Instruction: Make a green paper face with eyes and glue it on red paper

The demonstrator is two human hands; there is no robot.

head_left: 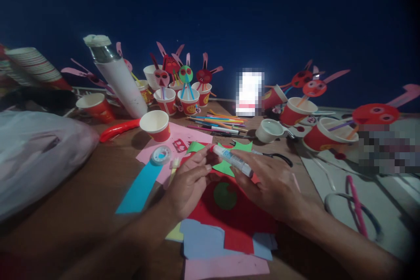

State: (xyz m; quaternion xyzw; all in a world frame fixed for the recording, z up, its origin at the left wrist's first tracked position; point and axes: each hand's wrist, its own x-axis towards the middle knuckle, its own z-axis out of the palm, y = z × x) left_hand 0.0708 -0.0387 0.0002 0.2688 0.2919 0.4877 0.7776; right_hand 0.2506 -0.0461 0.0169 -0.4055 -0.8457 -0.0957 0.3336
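Right hand (275,186) on my end has the white glue stick (232,161) pinched, thumb below, fingers above; the stick is slanted, red end up-left, over the red paper (210,212). Left hand (188,179) is at that red end, fingers curled, thumb alongside; can't tell whether the tips grip it or just touch. Just below the stick I have a green paper disc (225,199) lying flat on the red sheet, notch at its upper right. Green scraps (244,145) sit behind the stick. Nearer me, light blue paper (200,240) shows from under the red, with a pink strip (226,267) at the bottom. Left of the left hand: tape roll (167,156) at the top end of a bright blue strip (136,192), paper cup (155,127) behind it, red curved handle (118,131) beside that cup. Further left, a plastic bag (42,153). Beyond the hands, a bunch of pencils (226,120); small white cup (269,132) to their right, black scissors handle (282,159) near the right hand. Back row: tilted-looking white bottle (123,89), red cups with straws topped by eared paper faces (186,74), and a pixelated bright patch (249,92).
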